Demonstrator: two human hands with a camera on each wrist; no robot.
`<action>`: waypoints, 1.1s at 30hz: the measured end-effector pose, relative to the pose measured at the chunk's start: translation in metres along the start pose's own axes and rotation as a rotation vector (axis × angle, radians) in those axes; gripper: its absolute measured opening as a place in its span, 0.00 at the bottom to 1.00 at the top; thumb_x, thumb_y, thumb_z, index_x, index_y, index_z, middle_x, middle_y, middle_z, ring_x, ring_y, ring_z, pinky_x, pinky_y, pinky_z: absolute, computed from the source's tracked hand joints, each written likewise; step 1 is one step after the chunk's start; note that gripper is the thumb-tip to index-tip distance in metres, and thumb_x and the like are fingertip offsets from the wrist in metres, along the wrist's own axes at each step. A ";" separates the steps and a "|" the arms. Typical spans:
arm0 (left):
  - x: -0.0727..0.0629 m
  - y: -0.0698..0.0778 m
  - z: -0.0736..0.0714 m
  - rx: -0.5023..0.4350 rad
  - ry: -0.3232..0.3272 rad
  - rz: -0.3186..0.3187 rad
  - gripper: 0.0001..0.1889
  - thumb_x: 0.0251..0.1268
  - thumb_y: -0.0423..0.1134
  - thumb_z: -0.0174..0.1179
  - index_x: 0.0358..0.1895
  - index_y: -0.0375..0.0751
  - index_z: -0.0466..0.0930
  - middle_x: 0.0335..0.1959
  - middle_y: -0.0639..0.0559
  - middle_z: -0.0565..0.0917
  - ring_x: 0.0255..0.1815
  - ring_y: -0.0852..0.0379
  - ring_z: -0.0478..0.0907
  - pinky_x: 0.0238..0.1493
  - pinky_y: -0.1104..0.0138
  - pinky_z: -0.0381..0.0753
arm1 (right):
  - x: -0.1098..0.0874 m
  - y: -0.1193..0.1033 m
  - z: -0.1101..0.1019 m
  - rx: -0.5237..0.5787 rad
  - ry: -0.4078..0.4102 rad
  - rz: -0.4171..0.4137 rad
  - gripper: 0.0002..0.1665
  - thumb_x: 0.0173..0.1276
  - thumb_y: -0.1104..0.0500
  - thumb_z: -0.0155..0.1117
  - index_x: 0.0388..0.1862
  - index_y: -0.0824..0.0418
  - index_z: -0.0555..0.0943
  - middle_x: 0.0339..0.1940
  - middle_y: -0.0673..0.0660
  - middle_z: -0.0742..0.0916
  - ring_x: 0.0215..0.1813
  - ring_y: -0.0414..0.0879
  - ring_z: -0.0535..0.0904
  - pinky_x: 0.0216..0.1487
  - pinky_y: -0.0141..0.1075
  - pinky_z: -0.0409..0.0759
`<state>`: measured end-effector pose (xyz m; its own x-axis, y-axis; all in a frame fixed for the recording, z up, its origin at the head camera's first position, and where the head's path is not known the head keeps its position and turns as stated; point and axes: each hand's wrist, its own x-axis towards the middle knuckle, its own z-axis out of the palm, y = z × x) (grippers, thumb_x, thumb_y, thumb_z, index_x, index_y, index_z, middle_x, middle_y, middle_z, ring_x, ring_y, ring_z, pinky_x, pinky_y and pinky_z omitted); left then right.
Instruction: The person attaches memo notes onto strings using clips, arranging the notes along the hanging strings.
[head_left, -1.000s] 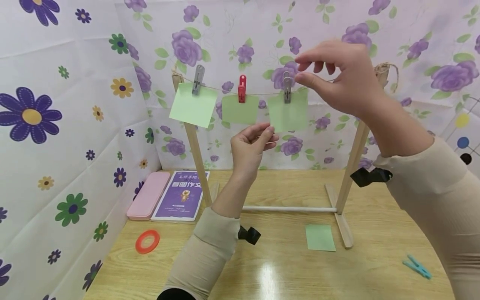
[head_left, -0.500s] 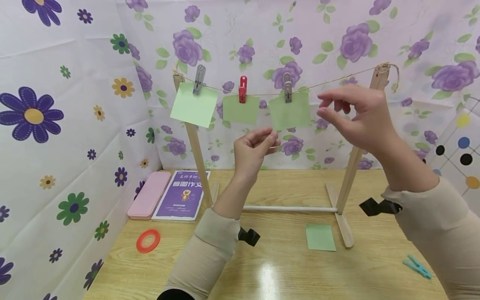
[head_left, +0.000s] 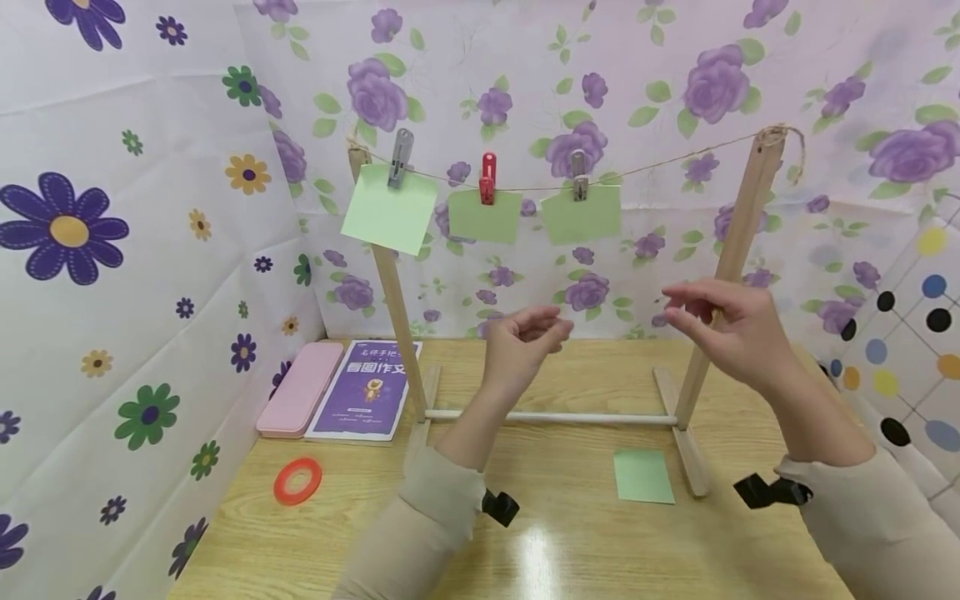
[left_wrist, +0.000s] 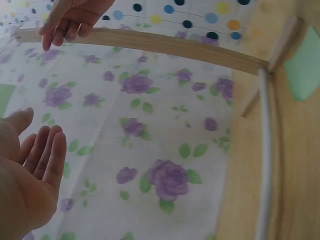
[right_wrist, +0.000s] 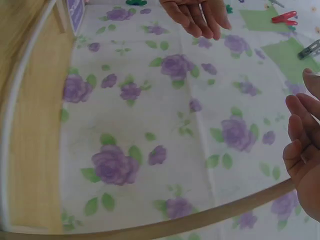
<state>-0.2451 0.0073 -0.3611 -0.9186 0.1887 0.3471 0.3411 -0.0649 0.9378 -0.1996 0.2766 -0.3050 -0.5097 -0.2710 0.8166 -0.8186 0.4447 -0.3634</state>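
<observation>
Three green paper notes hang from a string (head_left: 678, 158) tied between two wooden posts. The left note (head_left: 390, 212) hangs by a grey clothespin (head_left: 401, 157), the middle note (head_left: 484, 220) by a red clothespin (head_left: 488, 178), and the right note (head_left: 583, 217) by another grey clothespin (head_left: 579, 176). Below the notes, my left hand (head_left: 522, 346) is in the air with relaxed fingers and holds nothing. My right hand (head_left: 731, 329) is in front of the right post (head_left: 744, 221), fingers loosely bent and nothing between them. Both hands also show in the left wrist view, apart from each other.
A green note (head_left: 644, 477) lies on the table (head_left: 570, 542) near the stand's right foot (head_left: 692, 467). A white rod (head_left: 592, 418) joins the stand's feet. At left are a pink case (head_left: 302, 390), a purple book (head_left: 366, 392) and an orange ring (head_left: 297, 482).
My right hand has left the right grey clothespin and come down to the right. My left hand has let go of the right note's lower edge and dropped lower. The note stays hanging.
</observation>
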 end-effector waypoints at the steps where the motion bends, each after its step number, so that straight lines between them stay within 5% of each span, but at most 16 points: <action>1: -0.003 -0.006 0.002 0.031 -0.013 0.002 0.16 0.64 0.43 0.72 0.51 0.39 0.86 0.39 0.51 0.89 0.38 0.57 0.86 0.43 0.65 0.89 | -0.006 -0.004 0.000 -0.009 -0.004 0.028 0.12 0.60 0.77 0.70 0.44 0.73 0.86 0.29 0.51 0.86 0.25 0.36 0.69 0.22 0.28 0.64; 5: -0.015 -0.027 0.011 0.121 -0.067 -0.006 0.16 0.63 0.47 0.72 0.50 0.44 0.87 0.39 0.57 0.88 0.39 0.60 0.86 0.44 0.69 0.88 | -0.032 -0.013 -0.001 -0.037 -0.016 0.113 0.12 0.60 0.79 0.68 0.43 0.73 0.86 0.29 0.54 0.86 0.27 0.36 0.70 0.23 0.26 0.66; 9: -0.029 -0.048 0.019 0.161 -0.120 -0.038 0.16 0.63 0.47 0.73 0.50 0.45 0.87 0.39 0.59 0.88 0.40 0.62 0.86 0.44 0.70 0.88 | -0.068 0.008 -0.004 -0.071 -0.020 0.189 0.12 0.61 0.78 0.69 0.44 0.70 0.87 0.31 0.53 0.87 0.30 0.35 0.72 0.27 0.24 0.71; 19: -0.063 -0.094 0.034 0.237 -0.212 -0.124 0.16 0.62 0.48 0.73 0.50 0.48 0.87 0.44 0.65 0.86 0.47 0.63 0.83 0.48 0.73 0.84 | -0.134 0.025 -0.021 -0.154 -0.006 0.458 0.16 0.63 0.73 0.72 0.49 0.63 0.88 0.39 0.38 0.88 0.39 0.29 0.80 0.40 0.15 0.76; 27: -0.078 -0.121 0.047 0.316 -0.312 -0.130 0.20 0.65 0.46 0.71 0.55 0.40 0.85 0.53 0.50 0.86 0.54 0.59 0.81 0.54 0.70 0.84 | -0.180 0.037 -0.043 -0.251 0.015 0.621 0.14 0.67 0.63 0.73 0.51 0.61 0.87 0.40 0.29 0.86 0.39 0.24 0.79 0.37 0.14 0.75; 33: -0.086 -0.135 0.053 0.347 -0.372 -0.185 0.23 0.65 0.48 0.70 0.59 0.42 0.83 0.56 0.56 0.83 0.58 0.56 0.79 0.59 0.63 0.83 | -0.220 0.047 -0.059 -0.334 0.016 0.711 0.16 0.67 0.59 0.74 0.50 0.65 0.87 0.38 0.23 0.82 0.37 0.20 0.77 0.33 0.15 0.75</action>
<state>-0.2017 0.0521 -0.5181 -0.8585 0.5046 0.0919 0.2836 0.3176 0.9048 -0.1108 0.4074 -0.4751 -0.8755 0.1866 0.4457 -0.1728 0.7405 -0.6495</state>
